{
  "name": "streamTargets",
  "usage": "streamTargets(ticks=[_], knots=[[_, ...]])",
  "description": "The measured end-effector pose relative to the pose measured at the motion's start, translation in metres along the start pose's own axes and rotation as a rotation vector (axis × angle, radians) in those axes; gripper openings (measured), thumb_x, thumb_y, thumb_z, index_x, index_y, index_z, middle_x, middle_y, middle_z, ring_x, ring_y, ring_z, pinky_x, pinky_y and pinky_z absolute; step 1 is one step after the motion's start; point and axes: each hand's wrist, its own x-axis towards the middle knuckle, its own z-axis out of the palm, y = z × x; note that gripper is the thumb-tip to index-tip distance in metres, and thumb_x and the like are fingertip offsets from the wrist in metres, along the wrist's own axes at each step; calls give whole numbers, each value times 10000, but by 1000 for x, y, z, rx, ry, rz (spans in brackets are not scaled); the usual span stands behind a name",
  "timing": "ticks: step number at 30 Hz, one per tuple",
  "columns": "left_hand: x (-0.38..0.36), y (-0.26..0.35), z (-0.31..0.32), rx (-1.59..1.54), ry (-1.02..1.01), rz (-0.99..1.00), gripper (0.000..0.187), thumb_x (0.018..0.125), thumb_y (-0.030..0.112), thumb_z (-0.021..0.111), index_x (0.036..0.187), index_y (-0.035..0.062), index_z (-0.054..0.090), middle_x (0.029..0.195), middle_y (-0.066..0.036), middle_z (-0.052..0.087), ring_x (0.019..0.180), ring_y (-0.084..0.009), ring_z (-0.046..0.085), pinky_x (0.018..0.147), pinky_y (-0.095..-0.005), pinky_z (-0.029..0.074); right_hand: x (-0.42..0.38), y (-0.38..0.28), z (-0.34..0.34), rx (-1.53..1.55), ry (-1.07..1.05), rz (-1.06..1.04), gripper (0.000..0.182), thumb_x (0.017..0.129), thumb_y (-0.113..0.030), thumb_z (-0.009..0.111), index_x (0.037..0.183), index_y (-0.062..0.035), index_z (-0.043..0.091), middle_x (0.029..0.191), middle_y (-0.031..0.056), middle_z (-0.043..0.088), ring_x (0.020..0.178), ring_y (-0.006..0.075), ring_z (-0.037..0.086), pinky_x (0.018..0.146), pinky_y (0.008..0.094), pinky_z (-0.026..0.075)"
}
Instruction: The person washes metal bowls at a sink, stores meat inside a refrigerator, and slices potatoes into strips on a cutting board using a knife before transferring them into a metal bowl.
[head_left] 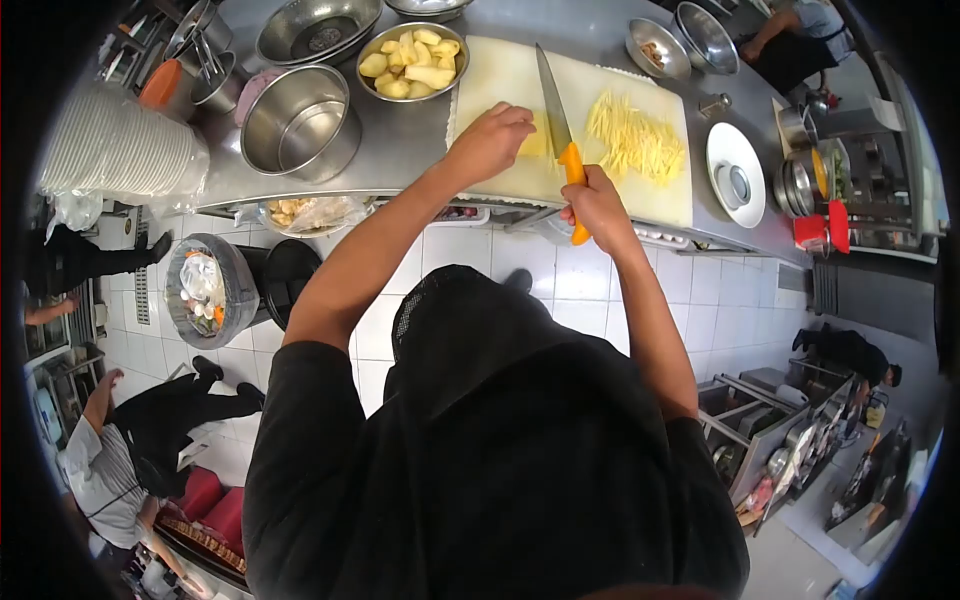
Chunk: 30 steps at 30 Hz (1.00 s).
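My right hand (pixel 597 207) is wrapped round the orange handle of a kitchen knife (pixel 553 105), its long blade pointing away from me over a white cutting board (pixel 490 75). To the left of the blade, my left hand (pixel 492 146) is closed, fingers curled together; what they hold, if anything, is hidden. Thin yellow slices (pixel 537 140) lie on the board between that hand and the knife. A heap of fine yellow shreds (pixel 635 140) spreads over the board's right side. Behind the board's left edge, a metal bowl (pixel 366 84) holds several peeled yellow chunks (pixel 415 62), perhaps potato or ginger.
A deep steel pot (pixel 300 120) and stacked white containers (pixel 110 150) stand left on the steel counter. Right of the board are a white bowl (pixel 735 175) and small metal bowls (pixel 658 48). A lined waste bin (pixel 210 290) stands on the floor. Other people work nearby.
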Motion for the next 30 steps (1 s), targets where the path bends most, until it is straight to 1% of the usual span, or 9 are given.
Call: streamTargets(ticks=[1,4,7,10,13,16,19,27,30], knots=[[2,-1,1,7,-16,8,166,752,-25,554,899,-25,629,999,-104,585,917,-272,533,796,-343,458,-4,-1,0,-104,12,-3,439,812,-92,437,1221,50,364,822,164,554,538,197,561,513,325,460],[5,-4,5,20,-60,27,192,757,-31,535,928,-27,623,1007,-106,588,930,-270,526,810,-341,452,-26,-23,4,-179,29,-13,511,832,-116,421,1315,-4,295,825,190,578,540,202,573,529,336,475],[5,-8,12,13,-98,31,209,762,-34,520,948,-27,615,1011,-108,591,935,-270,523,821,-343,446,-37,-39,6,-306,-31,43,576,843,-134,417,1375,-58,212,823,245,600,614,305,610,611,400,488],[4,-9,14,9,-120,20,212,766,-29,508,955,-30,606,1015,-110,592,936,-269,522,827,-346,443,-29,-13,9,-480,46,-132,557,842,-133,409,1357,-46,214,822,300,593,752,415,602,717,462,462],[3,-8,12,2,-106,26,212,766,-24,502,954,-35,601,1026,-112,588,943,-271,520,834,-346,441,-36,-13,11,-540,83,-124,572,841,-133,420,1379,-91,232,831,251,594,708,356,602,699,417,458],[1,-9,13,8,-87,39,214,764,-20,500,952,-35,601,1043,-112,581,956,-269,516,841,-344,441,-43,-22,16,-505,92,-116,549,837,-125,422,1357,-73,255,898,303,584,846,436,577,775,455,428],[2,-9,14,9,-82,30,219,763,-17,496,954,-28,603,1058,-107,575,969,-263,512,849,-337,442,-48,-29,18,-514,97,-157,556,807,-86,453,1318,0,251,848,319,583,829,461,572,765,495,433],[2,-5,12,27,-117,-39,229,775,-3,492,973,-12,606,1088,-73,564,996,-235,504,857,-322,449,-42,-8,22,-676,197,-335,583,786,-48,472,1337,16,290,774,283,596,764,437,584,730,491,454],[2,-3,13,27,-40,-13,231,715,6,530,919,-36,631,997,-76,572,922,-218,505,841,-297,442,-38,-12,20,-670,181,-326,601,802,-75,463,1367,-25,266,786,294,597,755,436,589,733,480,458]])
